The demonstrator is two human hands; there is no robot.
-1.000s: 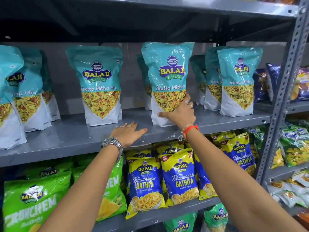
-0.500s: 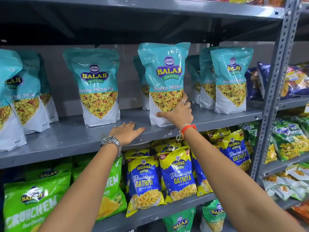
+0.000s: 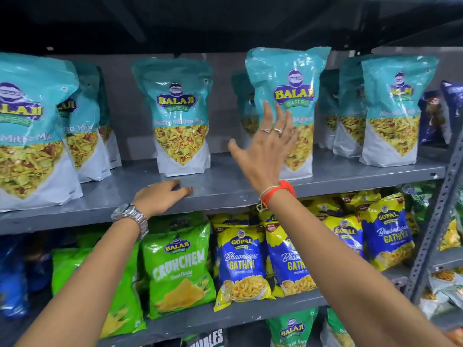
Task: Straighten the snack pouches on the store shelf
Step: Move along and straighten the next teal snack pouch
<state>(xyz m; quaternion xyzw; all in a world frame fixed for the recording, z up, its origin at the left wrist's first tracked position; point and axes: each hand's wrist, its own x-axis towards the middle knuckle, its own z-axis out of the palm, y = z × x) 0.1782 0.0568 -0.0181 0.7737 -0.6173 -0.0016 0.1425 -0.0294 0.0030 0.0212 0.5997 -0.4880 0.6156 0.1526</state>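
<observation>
At the far left of the grey shelf [image 3: 225, 186], a large teal pouch [image 3: 30, 136] stood nearest the camera, with two more teal pouches [image 3: 85, 126] lined up behind and to its right; each showed a clear window of yellow snack mix above a white base. Next came a single teal pouch [image 3: 179, 116], upright, facing forward and standing alone with bare shelf on both sides.

The left hand [image 3: 160, 196] lay palm down on the front of the shelf just below that pouch, its fingers [image 3: 181, 187] flat and spread, gripping nothing; it looked like a brace.

The right hand [image 3: 268, 149] was raised before the centre pouch [image 3: 285, 106], its fingers [image 3: 276, 118] splayed wide and holding nothing. Whether they touched the pouch face could not be told. That pouch stood upright on the shelf, slightly turned. The step in hand seemed to be squaring this pouch; the next move probably called for a light press or a grip on its side to turn it face-on.

Further right, two teal pouches [image 3: 393, 113] stood close together, and dark blue packs [image 3: 436, 116] sat at the shelf's end.

On the shelf below lay green Crunchem bags [image 3: 179, 269], then blue-and-yellow Gathiya bags [image 3: 240, 264] leaning against each other.
</observation>
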